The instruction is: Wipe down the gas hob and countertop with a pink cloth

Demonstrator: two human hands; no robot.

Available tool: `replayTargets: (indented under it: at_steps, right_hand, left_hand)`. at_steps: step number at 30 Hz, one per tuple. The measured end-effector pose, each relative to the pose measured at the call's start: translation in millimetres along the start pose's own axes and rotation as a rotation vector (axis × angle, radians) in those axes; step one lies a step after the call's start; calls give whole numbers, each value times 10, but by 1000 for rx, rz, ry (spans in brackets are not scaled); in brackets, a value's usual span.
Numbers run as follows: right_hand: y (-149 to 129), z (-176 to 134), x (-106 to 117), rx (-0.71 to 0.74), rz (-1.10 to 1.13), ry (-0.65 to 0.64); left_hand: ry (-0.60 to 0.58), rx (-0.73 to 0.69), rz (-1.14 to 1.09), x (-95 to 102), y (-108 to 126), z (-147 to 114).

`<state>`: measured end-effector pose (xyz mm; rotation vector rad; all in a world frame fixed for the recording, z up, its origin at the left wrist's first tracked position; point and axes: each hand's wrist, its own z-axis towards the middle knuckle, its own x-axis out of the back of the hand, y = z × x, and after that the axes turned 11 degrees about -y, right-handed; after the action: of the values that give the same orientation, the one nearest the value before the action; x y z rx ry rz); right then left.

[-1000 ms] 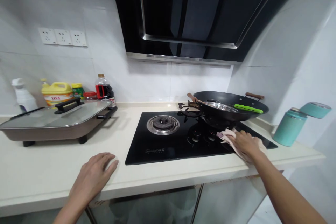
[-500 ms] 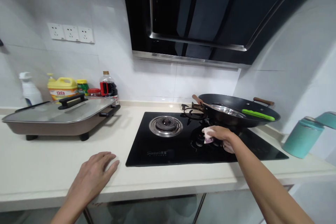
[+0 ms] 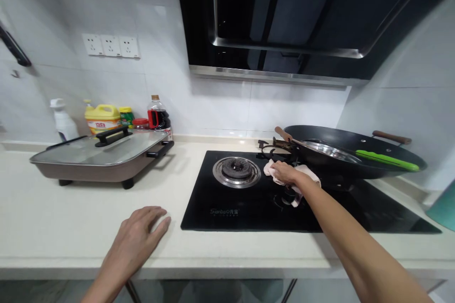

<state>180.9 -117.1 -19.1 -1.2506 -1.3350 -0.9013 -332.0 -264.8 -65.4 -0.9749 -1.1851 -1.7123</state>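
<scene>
My right hand (image 3: 285, 172) grips a pale pink cloth (image 3: 307, 173) and presses it on the black glass gas stove (image 3: 241, 215), between the bare left burner (image 3: 237, 172) and the wok. Part of the cloth trails out beside my wrist, over a control knob (image 3: 287, 195). A large black wok (image 3: 327, 161) with wooden handles covers the stove's right side; a green-handled utensil (image 3: 387, 160) and a shiny metal piece lie in it. My left hand (image 3: 142, 232) rests on the pale countertop (image 3: 170, 246) left of the stove, holding nothing, thumb apart from the fingers.
A lidded electric pan (image 3: 99, 170) stands on the counter at left. Behind it are a white spray bottle (image 3: 64, 120), a yellow detergent jug (image 3: 103, 118) and a dark sauce bottle (image 3: 159, 116). A black range hood (image 3: 273, 61) hangs above. A teal container (image 3: 442, 208) stands at the right edge.
My right hand has moved the cloth from the control knobs back and left, toward the space beside the left burner. My left hand stays on the counter. The view has shifted to the right.
</scene>
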Motion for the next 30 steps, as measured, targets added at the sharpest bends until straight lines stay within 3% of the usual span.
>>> replayTargets:
  at_steps: [5,10,14,25,30]
  right_hand:
    - [-419,84,-30,94,-13,-32]
    - [-780,-179,-49,200,7,-98]
    - [-1116,-416,-127,311,8,-73]
    - [-2846,-829,-553,688,47,24]
    - [-3013,-881,-583,701,139,36]
  left_hand:
    - [9,18,-42,69,85,-24]
    - [11,4,-45,98,169,-86]
    - [5,5,-24,103,214,-129]
    - [32,-24,27,65,182,-135]
    - [29,-29,9,86,181,-155]
